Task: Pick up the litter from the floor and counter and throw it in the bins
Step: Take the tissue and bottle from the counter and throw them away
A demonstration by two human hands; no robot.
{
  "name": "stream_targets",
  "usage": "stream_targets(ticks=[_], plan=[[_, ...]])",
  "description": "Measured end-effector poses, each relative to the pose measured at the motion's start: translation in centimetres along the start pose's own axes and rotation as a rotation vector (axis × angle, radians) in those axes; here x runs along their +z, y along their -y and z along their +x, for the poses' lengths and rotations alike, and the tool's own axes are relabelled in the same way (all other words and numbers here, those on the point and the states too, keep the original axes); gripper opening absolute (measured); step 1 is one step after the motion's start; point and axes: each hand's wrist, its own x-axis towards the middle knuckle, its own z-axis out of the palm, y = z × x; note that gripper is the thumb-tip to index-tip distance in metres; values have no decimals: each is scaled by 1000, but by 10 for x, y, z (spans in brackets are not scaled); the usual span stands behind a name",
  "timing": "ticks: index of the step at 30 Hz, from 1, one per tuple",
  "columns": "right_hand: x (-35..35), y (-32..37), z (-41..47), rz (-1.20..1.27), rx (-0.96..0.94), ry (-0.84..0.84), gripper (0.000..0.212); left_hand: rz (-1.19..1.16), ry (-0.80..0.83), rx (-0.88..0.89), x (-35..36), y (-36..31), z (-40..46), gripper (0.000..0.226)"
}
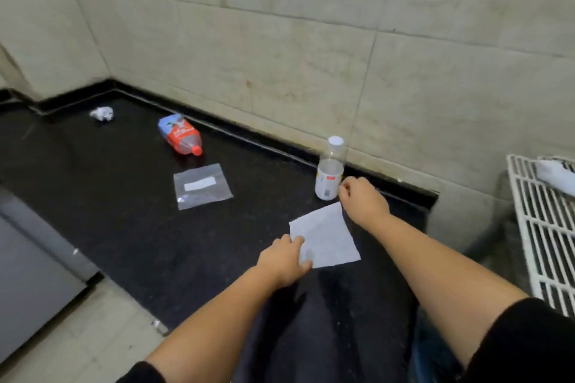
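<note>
On the black counter [130, 227] lies a flat white sheet of paper [326, 236]. My left hand [284, 260] rests on the sheet's near left edge, thumb and fingers touching it. My right hand [362, 199] is at the sheet's far corner, fingers curled beside a clear upright bottle with a white cap [330, 169]. Farther left lie a clear zip bag [202, 185], a tipped bottle with a red cap and a red and blue label [182, 135], and a crumpled white paper ball [102, 113].
A tiled wall [311, 40] backs the counter. A white wire rack [547, 227] with a white item on it stands at the right. A grey appliance [34, 274] sits at the lower left, above the pale floor tiles [93, 345]. No bin is in view.
</note>
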Motion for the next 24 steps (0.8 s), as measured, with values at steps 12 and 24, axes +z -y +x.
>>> stream_targets(ticks=[12,24], plan=[[-4,28,138,-169,-14,26,53,309,158,309,20,14,108,76],[3,20,92,-80,-14,8,45,59,27,17,17,51,70,36]])
